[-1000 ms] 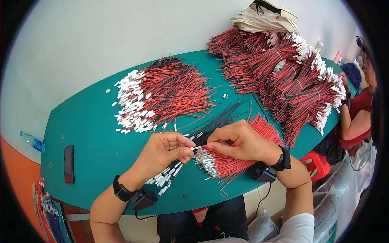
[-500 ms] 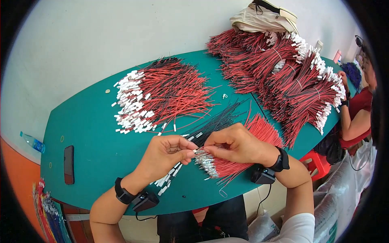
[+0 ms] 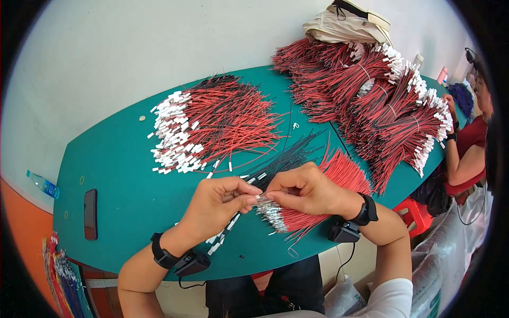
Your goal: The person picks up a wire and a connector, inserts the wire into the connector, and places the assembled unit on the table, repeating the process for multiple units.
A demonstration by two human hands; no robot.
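Note:
My left hand (image 3: 220,206) pinches a small white connector (image 3: 258,197) between thumb and fingertips. Close against it, my right hand (image 3: 310,190) is closed in a pinch on a thin wire, mostly hidden by the fingers. Below my right hand lies a bundle of red wires (image 3: 344,177), their silvery metal ends (image 3: 272,216) pointing left. Black wires (image 3: 286,157) spread out behind my hands. White connectors (image 3: 213,247) on dark wires show beneath my left wrist.
A heap of red-and-black wires with white connectors (image 3: 177,132) lies far left of centre. Tied bundles (image 3: 366,100) fill the back right, beside a pale bag (image 3: 344,27). A phone (image 3: 90,214) and bottle (image 3: 43,184) are leftward. Another person (image 3: 466,151) sits at right.

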